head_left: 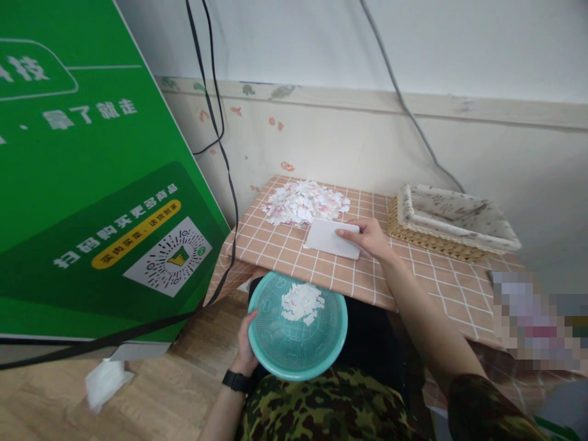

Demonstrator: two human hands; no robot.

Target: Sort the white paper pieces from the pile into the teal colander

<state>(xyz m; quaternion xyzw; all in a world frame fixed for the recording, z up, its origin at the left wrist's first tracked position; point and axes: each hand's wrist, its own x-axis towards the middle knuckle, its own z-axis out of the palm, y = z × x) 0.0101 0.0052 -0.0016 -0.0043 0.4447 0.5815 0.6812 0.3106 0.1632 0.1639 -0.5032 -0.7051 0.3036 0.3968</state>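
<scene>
Apparent step: scraping | Right hand pinches a card by heaped scraps on the table | Left hand, fingers mostly hidden, grips a colander (more scraps inside) at the edge | A sweep would call for a steady rim

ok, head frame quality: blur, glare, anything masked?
Head view: light fairly even, no harsh glare on the teal basket; upper-left lettering on the green panel looks soft; a blocky mosaic masks part of the lower right; the right hand and white card are readable.
</scene>
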